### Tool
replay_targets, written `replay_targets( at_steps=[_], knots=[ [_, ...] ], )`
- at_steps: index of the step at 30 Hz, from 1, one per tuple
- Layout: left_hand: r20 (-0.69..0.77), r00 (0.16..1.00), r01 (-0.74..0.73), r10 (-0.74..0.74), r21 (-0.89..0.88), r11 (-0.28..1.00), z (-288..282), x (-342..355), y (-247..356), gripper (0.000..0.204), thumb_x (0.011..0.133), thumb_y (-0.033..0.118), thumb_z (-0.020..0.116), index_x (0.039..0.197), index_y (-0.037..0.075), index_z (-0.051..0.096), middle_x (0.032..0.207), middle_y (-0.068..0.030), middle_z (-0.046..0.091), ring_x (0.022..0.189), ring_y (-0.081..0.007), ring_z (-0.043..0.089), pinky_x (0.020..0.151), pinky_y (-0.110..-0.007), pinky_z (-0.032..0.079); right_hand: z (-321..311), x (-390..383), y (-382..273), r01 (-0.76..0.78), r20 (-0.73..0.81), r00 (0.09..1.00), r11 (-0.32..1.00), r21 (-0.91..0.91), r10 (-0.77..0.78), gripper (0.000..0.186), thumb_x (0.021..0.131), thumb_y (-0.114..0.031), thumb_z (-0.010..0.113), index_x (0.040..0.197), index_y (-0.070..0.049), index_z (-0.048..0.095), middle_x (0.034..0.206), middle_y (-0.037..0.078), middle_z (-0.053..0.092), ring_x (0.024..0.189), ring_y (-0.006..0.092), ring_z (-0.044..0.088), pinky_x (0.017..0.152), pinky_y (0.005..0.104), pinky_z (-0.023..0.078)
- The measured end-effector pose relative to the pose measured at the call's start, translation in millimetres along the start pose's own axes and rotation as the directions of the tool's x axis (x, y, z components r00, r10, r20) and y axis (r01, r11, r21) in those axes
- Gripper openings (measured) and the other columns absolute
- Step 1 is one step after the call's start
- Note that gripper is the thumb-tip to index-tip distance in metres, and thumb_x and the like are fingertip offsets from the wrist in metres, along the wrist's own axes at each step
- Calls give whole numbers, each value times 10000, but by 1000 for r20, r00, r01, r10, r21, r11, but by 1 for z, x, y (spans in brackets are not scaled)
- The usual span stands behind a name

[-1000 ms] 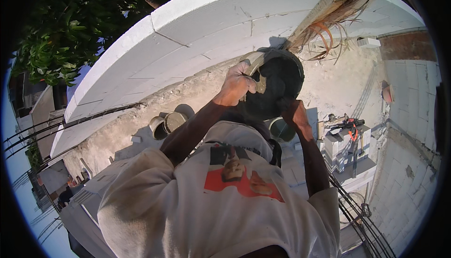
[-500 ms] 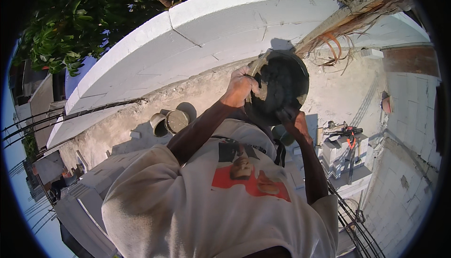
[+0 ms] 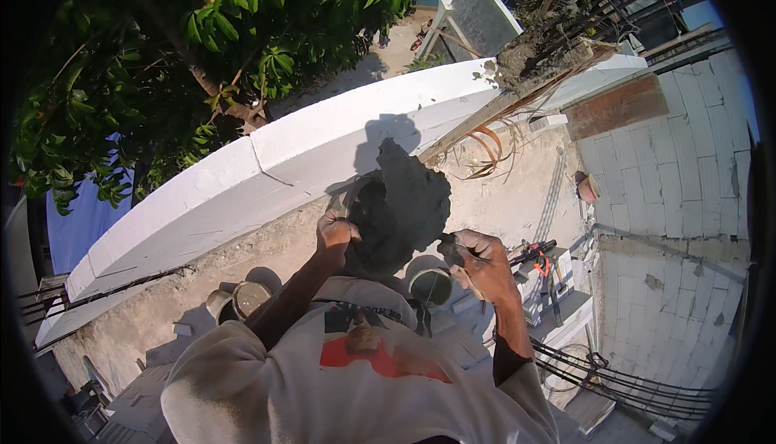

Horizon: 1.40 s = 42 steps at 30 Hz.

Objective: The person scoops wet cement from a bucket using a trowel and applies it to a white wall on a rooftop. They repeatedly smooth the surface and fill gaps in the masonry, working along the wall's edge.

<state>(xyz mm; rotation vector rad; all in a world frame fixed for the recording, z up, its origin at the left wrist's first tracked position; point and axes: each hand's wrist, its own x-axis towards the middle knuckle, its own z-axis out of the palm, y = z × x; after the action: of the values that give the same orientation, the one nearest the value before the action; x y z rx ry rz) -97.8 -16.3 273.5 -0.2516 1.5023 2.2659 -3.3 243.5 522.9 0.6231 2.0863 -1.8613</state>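
Note:
My left hand [image 3: 334, 238] is closed on the rim of a dark round bucket [image 3: 369, 211], held up before my chest. In front of the bucket stands a large grey slab of wet mortar [image 3: 416, 193], which hides much of its opening. My right hand [image 3: 477, 262] is closed around the short dark handle of what looks like a trowel [image 3: 446, 239]. The mortar covers its blade, so the blade itself cannot be seen. Just beyond lies the top of a white block wall [image 3: 323, 137].
A wooden board [image 3: 477, 125] with mortar on its upper end leans over the wall. Below are a bucket [image 3: 430, 286], another bucket [image 3: 250, 297], tools [image 3: 541, 262] on stacked blocks, and steel bars [image 3: 622, 379]. Leafy branches [image 3: 234, 32] hang beyond the wall.
My right hand has come up out of the bucket toward the right, lifting a big load of mortar. The view has shifted, showing more ground beyond the wall.

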Motion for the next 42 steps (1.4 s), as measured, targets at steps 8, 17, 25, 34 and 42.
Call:
replay_targets(
  at_steps=[8, 17, 25, 34, 42],
  knots=[
    [-86, 968, 248, -235, 210, 946, 4, -9, 44, 295, 779, -8, 496, 1050, -3, 613, 663, -67, 622, 584, -151, 587, 565, -292, 476, -122, 144, -81, 387, -148, 893, 556, 736, -426, 267, 1038, -244, 498, 1101, 6, 566, 683, 42, 523, 455, 112, 420, 399, 268, 359],
    [-74, 943, 333, -326, 125, 935, 7, 11, 48, 103, 772, -7, 554, 835, 75, 562, 628, -68, 601, 599, -175, 589, 588, -295, 465, -56, 48, -76, 363, -424, 781, 886, -289, -458, 191, 953, -171, 684, 1011, 11, 690, 780, 46, 635, 626, 96, 524, 563, 244, 423],
    [110, 962, 146, -249, 562, 814, 57, 41, 50, 224, 573, 33, 663, 787, -20, 627, 692, -102, 607, 649, -229, 581, 562, -384, 451, 44, 21, 97, -431, -416, 902, 207, -878, 112, 180, 861, -149, 669, 969, -10, 711, 949, 214, 719, 877, 391, 728, 770, 447, 603],
    [447, 852, 83, -272, 397, 914, 108, 49, 91, 495, 605, -98, 602, 1096, -69, 654, 852, -68, 652, 731, -170, 610, 573, -300, 480, 48, 42, 167, -299, -346, 936, 659, -690, 62, 301, 801, -286, 726, 885, 3, 721, 888, 274, 702, 882, 437, 707, 776, 466, 579],
    [382, 860, 121, -338, 491, 863, 102, 60, 91, 277, 619, -104, 623, 881, -17, 611, 798, -59, 610, 708, -164, 602, 598, -288, 488, 70, 37, 180, -24, -272, 958, 922, -387, -89, 272, 865, -223, 786, 994, 12, 748, 858, 208, 742, 805, 283, 738, 758, 359, 556]
  ],
)
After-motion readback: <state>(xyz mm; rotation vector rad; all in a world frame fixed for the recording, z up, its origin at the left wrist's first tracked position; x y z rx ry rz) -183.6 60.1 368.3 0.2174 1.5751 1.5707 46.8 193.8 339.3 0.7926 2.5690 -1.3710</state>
